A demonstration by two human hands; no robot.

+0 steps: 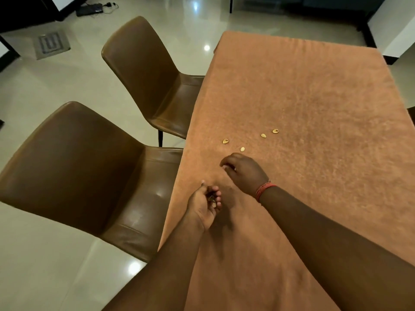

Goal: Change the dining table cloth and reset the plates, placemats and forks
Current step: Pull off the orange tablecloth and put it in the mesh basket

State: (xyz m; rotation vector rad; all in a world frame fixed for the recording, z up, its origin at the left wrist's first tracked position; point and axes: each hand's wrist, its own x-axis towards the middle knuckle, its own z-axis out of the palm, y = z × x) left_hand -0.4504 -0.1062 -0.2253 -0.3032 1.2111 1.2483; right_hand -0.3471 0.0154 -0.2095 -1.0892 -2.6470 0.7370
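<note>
Rust-brown terry cloth (303, 97) covers the whole surface and hangs over its edges; this cloth is the thing to be changed, and it is still in place. No plates, placemats or forks are in view.

Four pale nut shells lie loose on the cloth near the middle of the frame: one (225, 141) at 10 o'clock from the right hand, one (242, 149) just beyond its fingertips at 12 o'clock, and two more (263, 135) (275, 131) at 1 o'clock, a little further out.

The right hand (243, 172), with a red thread band (263, 189) at the wrist, hovers low over the cloth, fingers curled downward in a picking pinch. Whether its grip already has hold of a shell cannot be told; the fingertips are in shadow.

The left hand (205, 204) sits palm-up at 7 o'clock from the right, cupped, its grip loosely closed around several collected shells (213, 202). Judgement: it serves as a collecting bowl so debris does not scatter when the cloth is lifted.

Two brown leather chairs (143, 70) (74, 164) stand along the surface's left side, at 9 and 11 o'clock. A dark device with a cable (89, 9) lies on the tiled floor (56, 265) at far 11 o'clock.

No brand, label or legible writing is visible anywhere.
</note>
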